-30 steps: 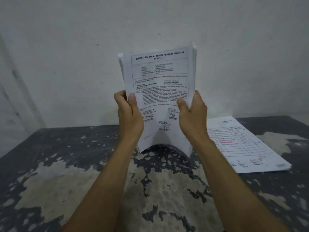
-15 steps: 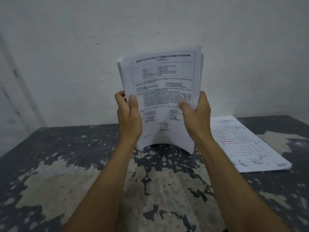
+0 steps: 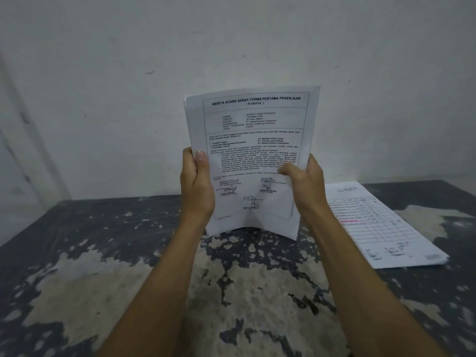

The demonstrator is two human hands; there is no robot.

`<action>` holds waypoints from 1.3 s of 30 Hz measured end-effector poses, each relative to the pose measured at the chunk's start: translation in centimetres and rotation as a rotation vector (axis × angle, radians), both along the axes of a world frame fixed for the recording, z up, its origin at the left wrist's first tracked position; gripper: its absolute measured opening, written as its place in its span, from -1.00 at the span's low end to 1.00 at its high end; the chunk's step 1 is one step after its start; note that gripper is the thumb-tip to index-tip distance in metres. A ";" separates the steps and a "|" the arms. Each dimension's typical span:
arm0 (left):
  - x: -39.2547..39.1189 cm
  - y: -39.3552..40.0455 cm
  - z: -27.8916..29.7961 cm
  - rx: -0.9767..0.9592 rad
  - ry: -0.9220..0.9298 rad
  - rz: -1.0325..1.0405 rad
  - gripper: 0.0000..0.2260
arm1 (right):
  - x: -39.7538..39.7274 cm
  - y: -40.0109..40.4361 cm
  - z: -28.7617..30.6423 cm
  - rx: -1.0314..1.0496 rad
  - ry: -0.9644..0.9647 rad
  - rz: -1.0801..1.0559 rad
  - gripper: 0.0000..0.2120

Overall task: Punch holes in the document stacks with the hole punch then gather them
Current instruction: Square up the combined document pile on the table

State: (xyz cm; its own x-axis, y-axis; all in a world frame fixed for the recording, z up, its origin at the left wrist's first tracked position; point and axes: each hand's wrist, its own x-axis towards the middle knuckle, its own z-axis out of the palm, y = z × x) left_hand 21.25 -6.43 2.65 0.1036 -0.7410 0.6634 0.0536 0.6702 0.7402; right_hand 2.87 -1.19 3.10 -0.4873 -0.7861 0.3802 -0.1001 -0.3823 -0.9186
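Note:
A stack of printed documents [image 3: 253, 130] stands upright in the air above the table, its printed front page facing me. My left hand [image 3: 197, 184] grips the stack's left edge, thumb on the front page. My right hand [image 3: 305, 185] grips the right edge, thumb pressed on the page. The stack's bottom edge bows upward just above the table. A second document stack [image 3: 381, 228] lies flat on the table to the right, showing a table form with a pink mark. No hole punch is in view.
The table [image 3: 103, 253] has a dark top with large patches of worn, pale paint. A plain white wall [image 3: 231, 47] rises directly behind it. The flat stack lies near the table's right side.
The held stack has shifted slightly right and its sheets now sit more evenly squared. Both hands moved with it, the right one outward along the edge.

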 end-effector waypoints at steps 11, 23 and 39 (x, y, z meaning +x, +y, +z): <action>0.6 -0.7 0.0 -0.001 -0.152 0.121 -0.80 | -0.7 -0.1 -1.6 0.023 0.116 0.032 -0.66; 1.3 -0.6 0.3 -0.053 -0.045 0.030 -0.83 | -1.0 0.3 -0.8 -0.037 0.111 0.078 -0.78; -0.6 0.3 1.3 -0.039 -0.310 0.274 -0.76 | -2.4 1.9 1.6 -0.022 0.277 -0.049 -0.79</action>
State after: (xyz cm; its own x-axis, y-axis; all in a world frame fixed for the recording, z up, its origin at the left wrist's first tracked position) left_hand 20.62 -6.17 3.97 0.0842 -0.6874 0.7214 -0.3526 0.6566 0.6668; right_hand 0.47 0.72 4.72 -0.3994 -0.7545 0.5208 -0.3649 -0.3903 -0.8453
